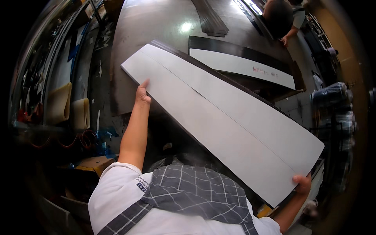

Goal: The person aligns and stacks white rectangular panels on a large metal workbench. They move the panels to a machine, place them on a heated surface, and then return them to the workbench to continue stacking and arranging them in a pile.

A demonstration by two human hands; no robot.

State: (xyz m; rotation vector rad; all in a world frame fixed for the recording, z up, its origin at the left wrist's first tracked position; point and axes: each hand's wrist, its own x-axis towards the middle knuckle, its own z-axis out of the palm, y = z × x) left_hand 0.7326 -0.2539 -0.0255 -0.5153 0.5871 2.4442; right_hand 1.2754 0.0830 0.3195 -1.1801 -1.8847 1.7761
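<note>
A long white panel (219, 113) with a thin lengthwise seam and dark layers along its far edge lies slantwise before me, its left end over the grey metal table. My left hand (143, 94) grips its near edge close to the far left end, thumb on top and fingers hidden beneath. At the other end, my right hand (302, 183) closes round the lower right corner, its thumb resting on the white face. Beyond the panel a second, shorter white sheet (239, 66) with red handwriting sits on a dark strip.
The table (156, 23) carries a bundle of dark strips (210, 19) at the back. At the far right stands another person (291, 25), one hand at the table's edge. Wrapped rolls (331, 94) are stacked to the right; racks with bent tan sheets (59, 102) line the left.
</note>
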